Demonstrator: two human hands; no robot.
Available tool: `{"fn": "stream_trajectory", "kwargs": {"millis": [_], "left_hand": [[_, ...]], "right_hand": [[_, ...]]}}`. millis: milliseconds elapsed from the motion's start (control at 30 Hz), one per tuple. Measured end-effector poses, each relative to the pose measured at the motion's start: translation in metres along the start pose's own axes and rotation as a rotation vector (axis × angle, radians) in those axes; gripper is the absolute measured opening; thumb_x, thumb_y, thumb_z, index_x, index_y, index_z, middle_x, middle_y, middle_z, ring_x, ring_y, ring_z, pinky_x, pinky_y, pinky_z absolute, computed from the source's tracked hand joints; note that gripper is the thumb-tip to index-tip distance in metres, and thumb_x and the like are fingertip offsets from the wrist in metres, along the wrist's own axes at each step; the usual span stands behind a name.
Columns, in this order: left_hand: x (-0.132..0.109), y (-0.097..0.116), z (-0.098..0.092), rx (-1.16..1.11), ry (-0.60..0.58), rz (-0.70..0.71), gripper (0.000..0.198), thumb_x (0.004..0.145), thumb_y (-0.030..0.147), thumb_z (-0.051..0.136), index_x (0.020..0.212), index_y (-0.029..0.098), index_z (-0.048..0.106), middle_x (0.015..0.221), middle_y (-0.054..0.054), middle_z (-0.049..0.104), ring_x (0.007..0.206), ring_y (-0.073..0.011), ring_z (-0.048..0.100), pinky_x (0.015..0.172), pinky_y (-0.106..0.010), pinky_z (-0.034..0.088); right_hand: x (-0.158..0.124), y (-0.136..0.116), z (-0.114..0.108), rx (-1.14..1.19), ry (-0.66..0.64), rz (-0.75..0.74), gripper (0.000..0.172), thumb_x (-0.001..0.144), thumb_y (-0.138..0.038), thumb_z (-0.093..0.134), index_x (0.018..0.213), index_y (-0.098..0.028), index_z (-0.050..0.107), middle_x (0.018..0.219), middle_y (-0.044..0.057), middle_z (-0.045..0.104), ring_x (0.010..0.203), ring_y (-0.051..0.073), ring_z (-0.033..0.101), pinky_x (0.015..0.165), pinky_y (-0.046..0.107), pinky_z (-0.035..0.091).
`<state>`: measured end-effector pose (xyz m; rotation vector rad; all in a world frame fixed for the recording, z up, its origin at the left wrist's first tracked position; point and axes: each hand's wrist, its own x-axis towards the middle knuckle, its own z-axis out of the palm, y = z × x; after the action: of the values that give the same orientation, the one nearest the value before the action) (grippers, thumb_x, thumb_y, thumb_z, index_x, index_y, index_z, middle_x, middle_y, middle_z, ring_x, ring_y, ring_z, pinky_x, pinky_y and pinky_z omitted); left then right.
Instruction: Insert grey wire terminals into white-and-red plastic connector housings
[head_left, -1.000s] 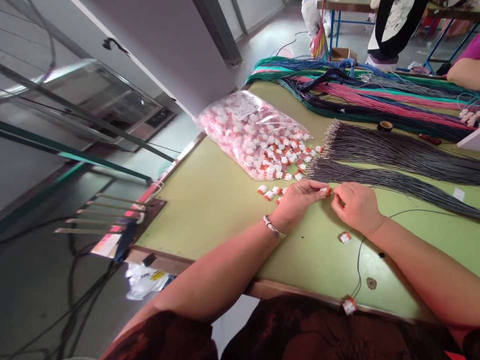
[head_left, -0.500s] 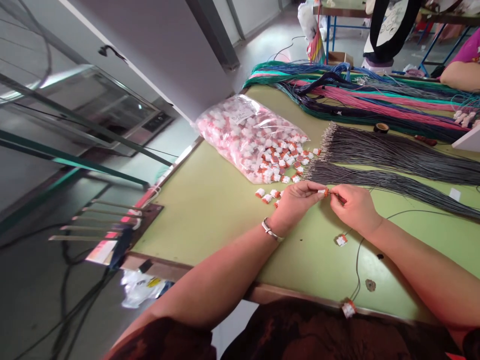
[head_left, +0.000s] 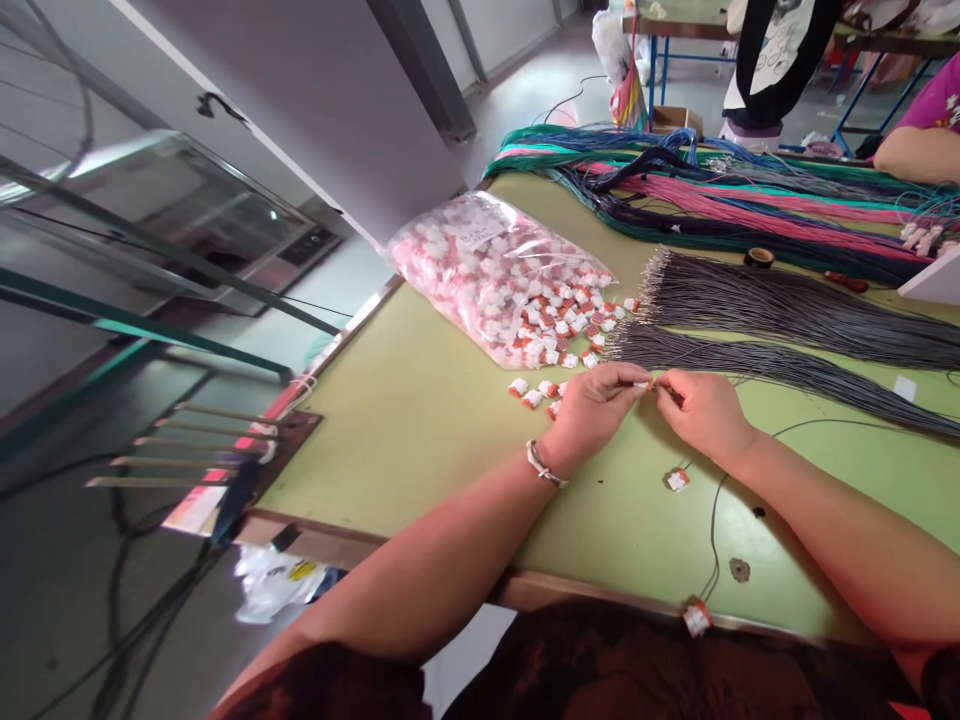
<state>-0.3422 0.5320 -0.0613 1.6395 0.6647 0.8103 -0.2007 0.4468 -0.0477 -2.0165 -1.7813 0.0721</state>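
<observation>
My left hand [head_left: 592, 410] pinches a small red and white connector [head_left: 645, 383] above the green table [head_left: 420, 420]. My right hand [head_left: 701, 412] is closed right beside it, fingertips pinched on a thin wire end that meets the connector. A thin black wire [head_left: 712, 520] trails from under my right hand to a finished connector [head_left: 696, 615] at the table's near edge. Another loose connector [head_left: 677, 480] lies below my right wrist. Several connectors [head_left: 536, 390] lie just left of my left hand.
An open clear bag of red and white connectors [head_left: 502, 275] lies behind my hands. Two bundles of grey wires [head_left: 787, 320] spread to the right, with coloured wire bundles [head_left: 712, 190] farther back. A tape roll [head_left: 759, 257] sits among them. Another person's arm [head_left: 911, 150] rests at the far right.
My hands stay together at the connector; the view has shifted slightly, and the fingertips have closed in tighter on the connector and wire.
</observation>
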Motion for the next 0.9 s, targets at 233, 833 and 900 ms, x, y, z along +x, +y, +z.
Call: {"fn": "stream_trajectory", "kwargs": {"millis": [233, 833, 900], "left_hand": [[0.002, 0.003, -0.003, -0.029, -0.069, -0.06, 0.012, 0.073, 0.024, 0.07, 0.083, 0.017, 0.071, 0.083, -0.006, 0.07, 0.079, -0.0179, 0.062, 0.077, -0.032, 0.049], [0.003, 0.011, -0.003, -0.269, -0.138, -0.325, 0.031, 0.067, 0.036, 0.076, 0.084, 0.012, 0.067, 0.067, -0.003, 0.067, 0.061, -0.011, 0.061, 0.065, -0.026, 0.052], [0.003, 0.01, -0.002, -0.191, -0.119, -0.266, 0.025, 0.07, 0.033, 0.073, 0.085, 0.013, 0.068, 0.067, -0.003, 0.066, 0.063, -0.0118, 0.061, 0.065, -0.026, 0.051]], "right_hand": [[0.001, 0.002, -0.001, -0.156, -0.075, -0.062, 0.025, 0.085, -0.027, 0.045, 0.076, -0.019, 0.067, 0.064, 0.003, 0.068, 0.053, 0.013, 0.052, 0.052, 0.027, 0.018], [0.001, 0.003, 0.001, -0.168, 0.025, -0.12, 0.021, 0.081, -0.022, 0.046, 0.066, -0.018, 0.062, 0.053, 0.001, 0.06, 0.047, 0.011, 0.042, 0.051, 0.027, 0.015], [0.003, 0.003, 0.0, -0.12, -0.006, -0.086, 0.022, 0.081, -0.022, 0.046, 0.065, -0.019, 0.061, 0.055, 0.001, 0.061, 0.048, 0.011, 0.044, 0.051, 0.026, 0.017]]}}
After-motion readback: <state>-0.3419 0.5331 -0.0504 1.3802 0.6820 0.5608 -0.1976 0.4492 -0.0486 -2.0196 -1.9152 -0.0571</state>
